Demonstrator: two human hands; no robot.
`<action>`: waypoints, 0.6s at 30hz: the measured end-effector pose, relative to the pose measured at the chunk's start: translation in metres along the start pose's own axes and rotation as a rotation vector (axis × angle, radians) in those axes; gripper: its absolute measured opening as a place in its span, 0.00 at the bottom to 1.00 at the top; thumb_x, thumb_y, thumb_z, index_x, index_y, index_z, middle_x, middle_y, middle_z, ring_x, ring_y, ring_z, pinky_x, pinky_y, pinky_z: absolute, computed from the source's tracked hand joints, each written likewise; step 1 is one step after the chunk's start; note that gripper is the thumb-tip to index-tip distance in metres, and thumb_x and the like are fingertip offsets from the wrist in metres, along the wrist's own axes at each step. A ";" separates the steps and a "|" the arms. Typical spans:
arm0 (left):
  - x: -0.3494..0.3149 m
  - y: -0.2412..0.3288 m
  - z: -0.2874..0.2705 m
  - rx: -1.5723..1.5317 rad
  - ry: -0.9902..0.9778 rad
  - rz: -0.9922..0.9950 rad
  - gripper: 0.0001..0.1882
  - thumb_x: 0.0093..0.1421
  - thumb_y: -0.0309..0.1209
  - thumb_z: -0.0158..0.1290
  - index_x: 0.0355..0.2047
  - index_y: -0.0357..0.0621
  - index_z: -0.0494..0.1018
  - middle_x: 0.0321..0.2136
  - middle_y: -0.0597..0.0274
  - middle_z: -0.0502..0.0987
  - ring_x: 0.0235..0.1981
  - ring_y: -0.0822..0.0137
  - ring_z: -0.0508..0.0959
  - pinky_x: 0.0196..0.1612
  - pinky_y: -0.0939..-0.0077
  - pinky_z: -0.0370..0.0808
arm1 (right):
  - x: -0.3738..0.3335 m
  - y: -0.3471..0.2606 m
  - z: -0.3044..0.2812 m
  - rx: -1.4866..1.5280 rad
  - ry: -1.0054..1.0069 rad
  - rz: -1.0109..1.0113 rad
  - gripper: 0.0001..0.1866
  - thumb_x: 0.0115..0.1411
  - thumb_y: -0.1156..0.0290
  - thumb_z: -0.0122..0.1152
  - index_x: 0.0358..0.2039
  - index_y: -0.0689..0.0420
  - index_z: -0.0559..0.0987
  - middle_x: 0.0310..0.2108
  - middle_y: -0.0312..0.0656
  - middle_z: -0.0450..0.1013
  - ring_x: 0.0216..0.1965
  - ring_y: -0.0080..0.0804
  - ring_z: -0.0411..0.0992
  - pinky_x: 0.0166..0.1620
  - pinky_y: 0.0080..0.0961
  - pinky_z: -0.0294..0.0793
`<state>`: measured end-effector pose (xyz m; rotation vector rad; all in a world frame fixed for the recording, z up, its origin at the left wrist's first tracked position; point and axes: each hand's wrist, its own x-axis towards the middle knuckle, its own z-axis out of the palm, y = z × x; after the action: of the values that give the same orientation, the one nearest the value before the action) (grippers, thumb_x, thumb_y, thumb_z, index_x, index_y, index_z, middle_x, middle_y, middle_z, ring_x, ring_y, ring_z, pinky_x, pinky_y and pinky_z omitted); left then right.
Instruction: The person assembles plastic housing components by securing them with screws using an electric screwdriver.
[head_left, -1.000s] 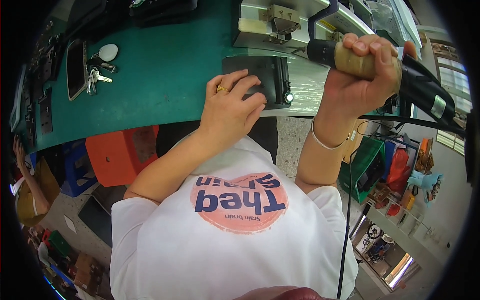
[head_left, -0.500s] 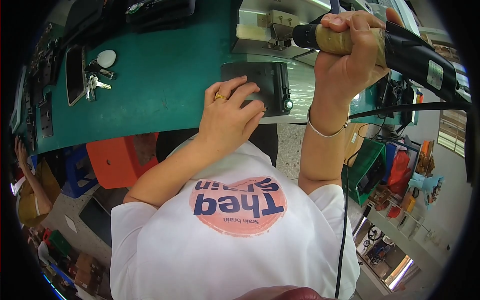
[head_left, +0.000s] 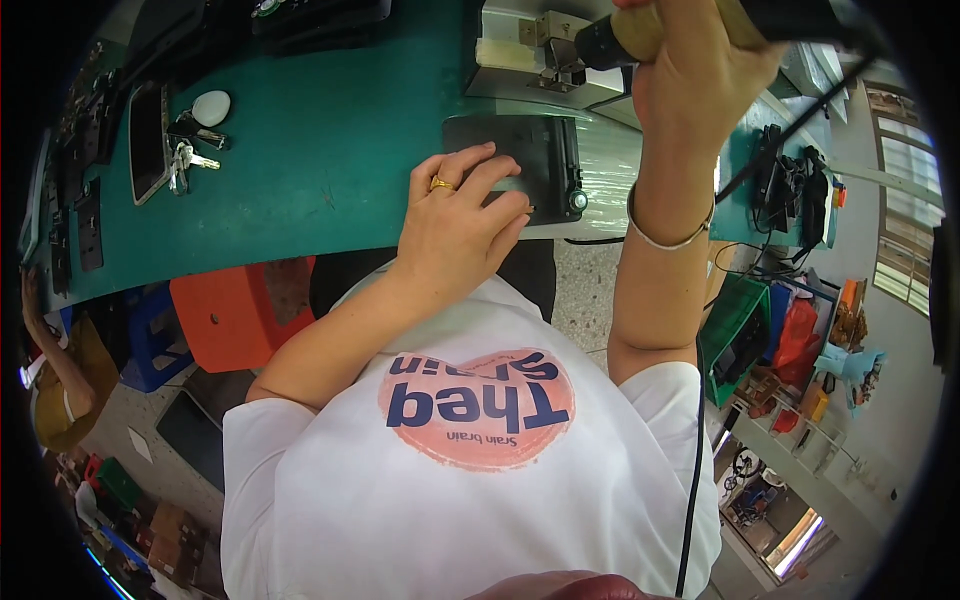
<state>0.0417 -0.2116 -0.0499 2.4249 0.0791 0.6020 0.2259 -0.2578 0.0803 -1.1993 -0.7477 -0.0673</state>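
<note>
My left hand (head_left: 455, 215), with a gold ring on one finger, lies over a flat black plastic panel (head_left: 500, 135). Its fingers are bent and apart, resting on the panel's left part; a tiny dark tip by the index finger is too small to name. Along the panel's right side runs a raised edge with a round silver piece (head_left: 577, 200). My right hand (head_left: 700, 75) is closed around a black corded electric screwdriver (head_left: 605, 43) wrapped in tan tape. Its nose points left, beside a metal box (head_left: 545, 85) with a small bracket. The upper picture edge cuts off part of the hand.
On the green table mat (head_left: 300, 150) lie a phone (head_left: 150, 140), keys (head_left: 185, 160) and a white round fob (head_left: 211, 108). Black parts line the far left. A red stool (head_left: 225, 320) stands under the table; another person's arm (head_left: 50, 340) is at left.
My right hand has moved up and away with the electric screwdriver, and its cable has swung upward. My left hand stays on the panel.
</note>
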 end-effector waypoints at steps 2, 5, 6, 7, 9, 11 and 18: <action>-0.001 0.000 0.001 0.006 0.000 0.002 0.04 0.56 0.33 0.61 0.31 0.54 0.77 0.48 0.66 0.76 0.58 0.59 0.70 0.59 0.56 0.60 | 0.004 0.003 0.015 -0.110 0.085 -0.032 0.06 0.59 0.76 0.64 0.31 0.59 0.74 0.20 0.35 0.71 0.16 0.17 0.66 0.18 0.15 0.62; -0.002 -0.001 0.003 0.012 0.010 -0.008 0.07 0.55 0.32 0.62 0.34 0.51 0.77 0.49 0.68 0.76 0.60 0.59 0.70 0.59 0.57 0.60 | 0.007 -0.009 0.024 -0.103 0.016 0.155 0.06 0.59 0.76 0.64 0.31 0.59 0.74 0.20 0.34 0.72 0.16 0.16 0.66 0.19 0.14 0.62; -0.002 -0.001 0.003 0.004 0.009 -0.010 0.08 0.55 0.32 0.62 0.35 0.51 0.77 0.49 0.67 0.76 0.60 0.60 0.70 0.59 0.57 0.60 | 0.007 -0.012 0.025 -0.085 0.028 0.198 0.06 0.59 0.76 0.64 0.30 0.58 0.74 0.20 0.35 0.72 0.17 0.17 0.68 0.20 0.14 0.66; -0.001 -0.001 0.004 -0.005 0.008 -0.014 0.09 0.55 0.32 0.62 0.37 0.50 0.76 0.49 0.67 0.76 0.59 0.60 0.70 0.59 0.57 0.60 | 0.006 -0.009 0.022 -0.087 0.027 0.197 0.06 0.59 0.76 0.64 0.30 0.58 0.74 0.20 0.35 0.72 0.17 0.17 0.68 0.20 0.14 0.66; -0.002 -0.002 0.005 -0.008 0.014 -0.018 0.11 0.55 0.32 0.62 0.39 0.49 0.75 0.49 0.67 0.76 0.60 0.60 0.70 0.59 0.57 0.60 | 0.004 0.008 0.009 0.783 -0.070 0.295 0.05 0.59 0.77 0.64 0.31 0.58 0.75 0.21 0.35 0.72 0.18 0.19 0.70 0.22 0.15 0.71; -0.002 -0.005 0.006 -0.015 0.017 -0.032 0.14 0.55 0.33 0.62 0.41 0.48 0.74 0.49 0.66 0.76 0.60 0.60 0.70 0.59 0.57 0.60 | -0.004 0.003 -0.006 0.004 0.019 0.000 0.09 0.59 0.78 0.63 0.41 0.61 0.76 0.25 0.37 0.74 0.20 0.21 0.73 0.25 0.16 0.74; 0.000 -0.001 -0.004 -0.014 -0.037 -0.007 0.20 0.54 0.36 0.63 0.46 0.48 0.72 0.52 0.64 0.75 0.61 0.58 0.69 0.60 0.57 0.59 | -0.054 -0.034 -0.058 0.131 0.017 0.110 0.29 0.58 0.80 0.57 0.59 0.64 0.62 0.27 0.44 0.72 0.25 0.31 0.73 0.31 0.34 0.78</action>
<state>0.0405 -0.2083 -0.0479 2.4206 0.0681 0.5519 0.1985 -0.3385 0.0686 -1.1108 -0.6607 0.0618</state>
